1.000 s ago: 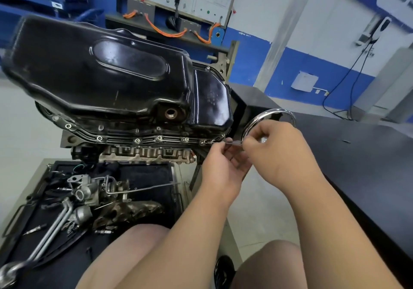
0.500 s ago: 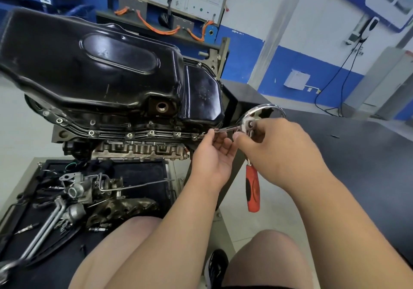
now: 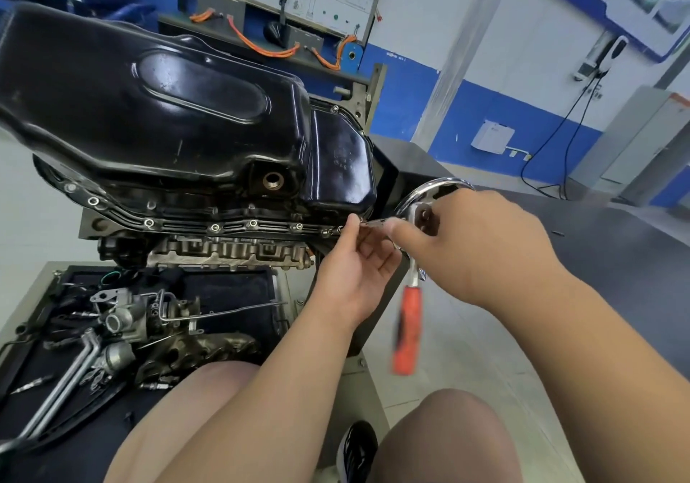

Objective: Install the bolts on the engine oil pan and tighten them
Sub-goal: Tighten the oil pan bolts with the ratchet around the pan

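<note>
A black oil pan [image 3: 160, 109] sits on the upturned engine, and several bolts [image 3: 253, 224] stand along its near flange. At the flange's right corner my left hand [image 3: 354, 269] pinches the tip of a thin extension bar [image 3: 375, 223] against a corner bolt [image 3: 338, 229]. My right hand [image 3: 481, 243] grips the head of a ratchet whose red handle [image 3: 409, 329] hangs down, blurred. The socket end is hidden by my fingers.
A black tray [image 3: 224, 284] under the engine holds loose engine parts, pipes [image 3: 67, 378] and a manifold [image 3: 209, 348]. A chrome hand wheel [image 3: 429, 187] of the stand is behind my right hand. A dark bench [image 3: 616, 258] lies at the right. My knees are below.
The ratchet's red handle has come into view and swung down below my right hand. Both hands stay at the flange's right corner; the camera has shifted a little.
</note>
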A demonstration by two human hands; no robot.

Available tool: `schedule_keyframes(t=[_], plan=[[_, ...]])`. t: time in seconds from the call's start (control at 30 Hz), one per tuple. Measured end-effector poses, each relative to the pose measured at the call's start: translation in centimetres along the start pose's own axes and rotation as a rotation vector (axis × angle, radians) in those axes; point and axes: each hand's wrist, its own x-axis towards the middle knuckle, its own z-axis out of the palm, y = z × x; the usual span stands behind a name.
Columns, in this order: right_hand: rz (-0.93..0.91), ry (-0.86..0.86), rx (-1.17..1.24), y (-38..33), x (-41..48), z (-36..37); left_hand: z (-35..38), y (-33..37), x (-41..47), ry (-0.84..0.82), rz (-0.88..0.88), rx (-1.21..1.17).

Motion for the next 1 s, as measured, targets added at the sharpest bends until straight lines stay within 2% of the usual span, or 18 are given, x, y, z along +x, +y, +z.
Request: schedule_keyframes(t=[0.07,0.13,0.33,0.43,0.53,0.67,0.8,1.0], plan=[[0.059,-0.010,0.049,-0.1,0.1,0.1,-0.1,-0.2,0.0,-0.028,0.000,-0.024],[0.038,-0.021,0.045,0.2,0.4,0.0,-0.1,-0.2,0.0,-0.026,0.002,-0.061],[-0.338,0.027,-0.100,1.4,0.9,-0.7,1.0,-0.5,-0.5,0.053,0.029,-0.149],[-0.303,0.033,-0.095,0.9,0.8,-1.0,1.1,-0.7,-0.4,0.043,0.040,-0.118],[-0.144,0.000,-0.032,0.3,0.5,-0.8,-1.9,-0.7,-1.1,0.008,0.038,-0.063],[-0.080,0.012,0.029,0.0,-0.1,-0.2,-5.8,-2.0,-2.9,0.032,-0.093,-0.046],[-0.085,0.042,0.005,0.0,0.2,0.0,-1.4,-1.0,-2.4,-0.087,-0.083,0.049],[-0.065,0.006,0.095,0.0,1.1,0.3,3.3,0.3,-2.5,-0.004,-0.011,0.094]])
